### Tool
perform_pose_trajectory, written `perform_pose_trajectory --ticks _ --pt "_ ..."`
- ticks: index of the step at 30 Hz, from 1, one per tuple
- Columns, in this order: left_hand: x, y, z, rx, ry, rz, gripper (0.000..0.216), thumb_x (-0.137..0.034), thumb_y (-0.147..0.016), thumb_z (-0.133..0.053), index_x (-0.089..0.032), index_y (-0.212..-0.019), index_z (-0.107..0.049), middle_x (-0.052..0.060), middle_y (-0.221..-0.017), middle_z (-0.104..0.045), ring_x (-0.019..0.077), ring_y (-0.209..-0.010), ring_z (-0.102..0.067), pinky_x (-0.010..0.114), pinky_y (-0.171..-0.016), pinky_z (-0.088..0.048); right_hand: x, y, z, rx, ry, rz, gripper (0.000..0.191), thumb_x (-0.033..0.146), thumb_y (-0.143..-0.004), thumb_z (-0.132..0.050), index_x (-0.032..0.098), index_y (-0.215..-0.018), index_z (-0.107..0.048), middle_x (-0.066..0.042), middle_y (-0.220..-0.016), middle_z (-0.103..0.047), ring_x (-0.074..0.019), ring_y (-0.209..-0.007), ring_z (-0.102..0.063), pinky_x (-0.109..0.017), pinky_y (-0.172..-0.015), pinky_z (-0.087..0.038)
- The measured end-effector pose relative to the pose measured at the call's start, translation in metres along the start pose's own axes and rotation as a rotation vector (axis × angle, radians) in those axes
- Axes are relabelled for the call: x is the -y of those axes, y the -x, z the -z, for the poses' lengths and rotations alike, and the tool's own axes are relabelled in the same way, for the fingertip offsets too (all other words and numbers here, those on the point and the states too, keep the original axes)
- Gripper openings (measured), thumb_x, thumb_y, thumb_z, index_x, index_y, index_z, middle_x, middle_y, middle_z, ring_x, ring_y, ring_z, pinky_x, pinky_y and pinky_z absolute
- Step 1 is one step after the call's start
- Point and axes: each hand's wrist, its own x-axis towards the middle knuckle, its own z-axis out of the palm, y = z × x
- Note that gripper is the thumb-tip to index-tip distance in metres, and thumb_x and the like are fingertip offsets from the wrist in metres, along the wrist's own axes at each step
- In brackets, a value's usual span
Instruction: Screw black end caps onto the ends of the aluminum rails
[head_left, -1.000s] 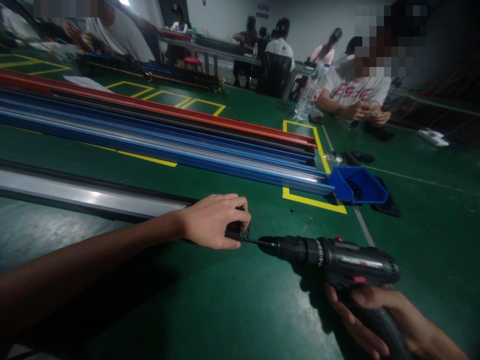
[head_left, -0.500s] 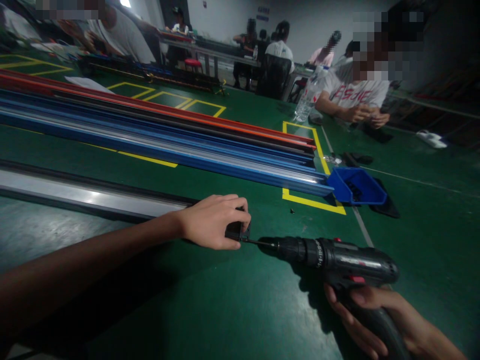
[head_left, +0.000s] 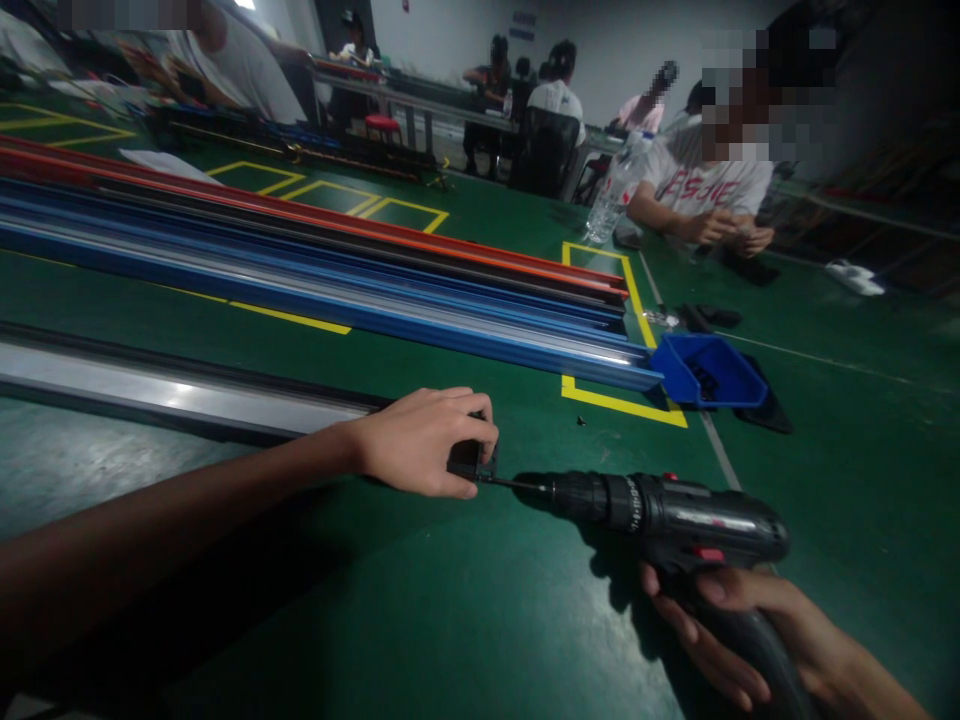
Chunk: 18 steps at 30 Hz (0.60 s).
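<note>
My left hand (head_left: 427, 442) is closed over the right end of a long black-and-silver metal profile (head_left: 180, 388), fingers bent around a black end piece (head_left: 471, 458). The palm hides most of that end. In my right hand (head_left: 739, 625) is a black cordless drill (head_left: 675, 515) with red details, gripped by its handle. Its long thin bit points left, and the tip meets the end piece beside my left thumb. Whether a screw sits at the tip is too small to make out.
Behind the profile lie long blue profiles (head_left: 375, 305) and an orange one (head_left: 420, 236). A blue bin (head_left: 709, 370) holds small dark parts; a small black piece (head_left: 581, 421) lies nearby. Farther back are a plastic bottle (head_left: 615, 190) and a seated co-worker (head_left: 705, 190).
The whole view has shifted slightly to the left. Both hands keep their hold, and the drill bit stays against the end piece.
</note>
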Motion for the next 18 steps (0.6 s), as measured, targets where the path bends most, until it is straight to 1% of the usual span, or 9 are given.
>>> perform_pose_trajectory --ticks 4,7,13,18 --pt "0.0007 0.0006 -0.0004 0.0 -0.003 0.003 0.024 -0.044 -0.08 -0.076 -0.028 -0.097 -0.069 0.002 -0.115 -0.061 0.0231 -0.105 -0.059 0.033 -0.08 -0.04 -0.0003 -0.0005 0.0019 0.006 0.001 -0.016 0.035 0.031 -0.095 -0.064 0.007 -0.12 -0.07 -0.008 -0.089 -0.069 -0.0035 -0.042 -0.054 -0.019 -0.049 -0.055" --pt "0.0006 0.0011 -0.0004 0.002 -0.002 0.003 0.024 -0.044 -0.08 -0.076 -0.028 -0.096 -0.068 0.001 -0.115 -0.061 0.023 -0.105 -0.059 0.033 -0.081 -0.04 -0.0017 0.0 0.004 0.001 0.008 -0.002 0.034 0.032 -0.097 -0.062 0.007 -0.118 -0.07 -0.008 -0.087 -0.069 -0.0034 -0.041 -0.053 -0.02 -0.049 -0.055" --pt "0.0004 0.0006 -0.0004 0.002 -0.018 -0.002 0.024 -0.044 -0.081 -0.076 -0.028 -0.097 -0.069 0.001 -0.117 -0.061 0.0229 -0.106 -0.059 0.034 -0.081 -0.041 -0.0013 0.0028 0.006 -0.006 0.028 -0.032 0.031 0.035 -0.097 -0.063 0.008 -0.112 -0.07 -0.006 -0.084 -0.067 -0.0035 -0.042 -0.052 -0.019 -0.049 -0.054" --pt "0.0007 0.0009 -0.001 0.002 -0.015 0.002 0.024 -0.044 -0.081 -0.076 -0.028 -0.097 -0.068 0.001 -0.116 -0.06 0.0232 -0.105 -0.059 0.034 -0.08 -0.041 -0.0049 0.0047 0.0101 -0.025 0.035 -0.03 0.033 0.038 -0.097 -0.064 0.008 -0.111 -0.069 -0.006 -0.083 -0.067 -0.0038 -0.041 -0.052 -0.021 -0.051 -0.056"
